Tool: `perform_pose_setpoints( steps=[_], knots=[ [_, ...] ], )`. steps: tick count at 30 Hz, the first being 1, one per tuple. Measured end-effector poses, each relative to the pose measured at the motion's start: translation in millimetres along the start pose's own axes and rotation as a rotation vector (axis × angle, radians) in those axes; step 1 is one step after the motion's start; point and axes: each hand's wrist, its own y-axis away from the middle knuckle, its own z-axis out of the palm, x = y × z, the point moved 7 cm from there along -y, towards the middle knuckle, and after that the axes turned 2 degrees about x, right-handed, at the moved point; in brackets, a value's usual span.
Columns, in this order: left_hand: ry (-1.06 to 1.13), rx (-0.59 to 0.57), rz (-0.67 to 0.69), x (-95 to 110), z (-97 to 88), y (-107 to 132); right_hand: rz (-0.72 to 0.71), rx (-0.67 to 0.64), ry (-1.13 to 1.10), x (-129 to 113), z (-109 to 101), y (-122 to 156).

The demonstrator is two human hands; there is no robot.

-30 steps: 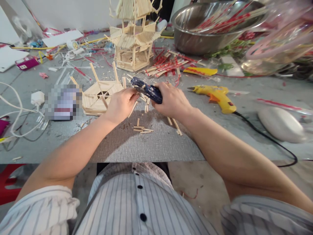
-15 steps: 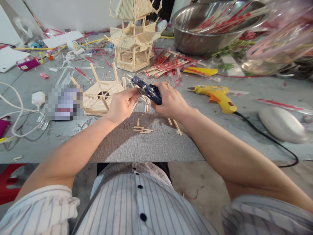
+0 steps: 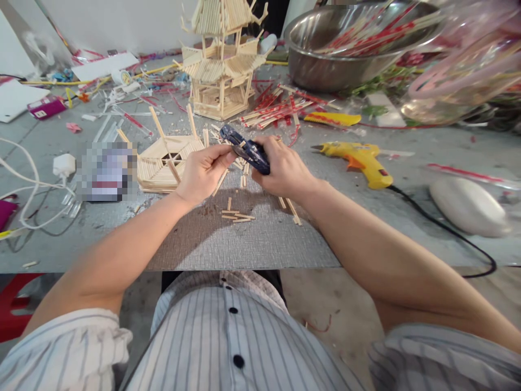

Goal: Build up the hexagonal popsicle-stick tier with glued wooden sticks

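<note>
Right hand (image 3: 286, 171) clasps blue cutter (image 3: 247, 150); left hand (image 3: 202, 175) pinches stick (image 3: 218, 184).

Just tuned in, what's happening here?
A person at a grey table grips blue cutters in the right hand. The left hand pinches a thin wooden stick close to the blades. Short cut pieces lie on the table beneath. A hexagonal stick roof lies beside the left hand, a stick pagoda stands behind, a yellow glue gun lies to the right.
</note>
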Motion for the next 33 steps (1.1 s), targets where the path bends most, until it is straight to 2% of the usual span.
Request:
perform_pose_setpoints(
  steps=[11,22,33],
  knots=[
    [0.153,-0.088,-0.042,-6.8,5.0,-1.6,-0.022,-0.012,-0.004,-2.6,-3.2,0.6],
    [0.08,-0.126,-0.016,-4.9,3.4,-3.1,-0.019,-0.01,0.042,-2.1,-2.3,1.3],
    [0.14,-0.169,-0.02,-7.3,5.6,-3.1,-0.006,-0.031,0.044,-2.9,-4.2,1.6]
  ],
)
